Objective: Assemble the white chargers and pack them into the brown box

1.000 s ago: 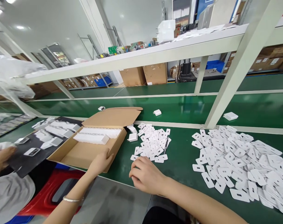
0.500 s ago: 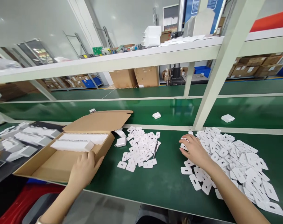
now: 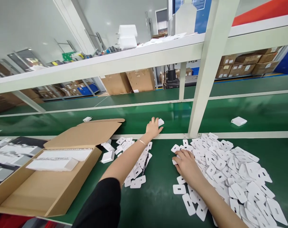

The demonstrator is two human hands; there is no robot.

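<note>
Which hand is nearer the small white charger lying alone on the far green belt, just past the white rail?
Left. The left hand reaches across the rail, fingertips touching the charger. The right hand rests well short, on the near pile of white cards.

My feed is bright and evenly lit, with cool white light coming from overhead. The green belt (image 3: 158,196) takes a soft sheen, and the far green lane (image 3: 229,110) mirrors the pale frame post (image 3: 205,69) and the cartons behind it in hazy streaks. Shadows are faint and short; I see only thin dark rims under the heap of white tags (image 3: 231,171). The tags run close to overexposed, so their edges merge. Wide-angle distortion is strong: the shelf rail (image 3: 110,65) slopes and the post leans. The left edge smears, and the far background is soft. The middle of the view stays sharp.
</note>
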